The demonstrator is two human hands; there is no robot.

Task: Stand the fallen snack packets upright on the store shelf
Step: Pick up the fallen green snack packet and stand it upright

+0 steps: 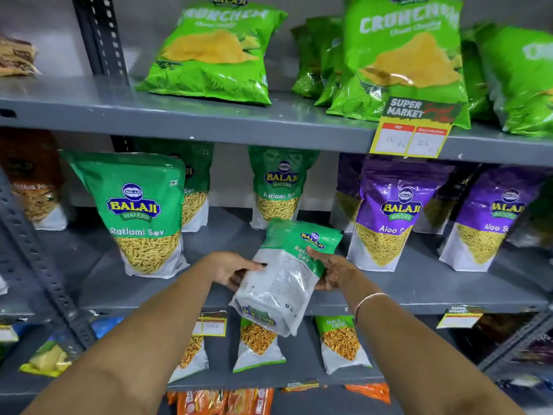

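Packet (pixel 284 274) of Ratlami Sev hangs tilted over the middle shelf (pixel 419 283) edge, left hand (pixel 232 269) and right hand (pixel 332 269) closed on its sides; light, crinkly, slippery film, best gripped low near the base

We see a grey metal shelf (pixel 419 292) carrying upright green Ratlami Sev packets (pixel 140 217) toward its left end and purple Aloo Sev packets (pixel 386 217) toward its right.
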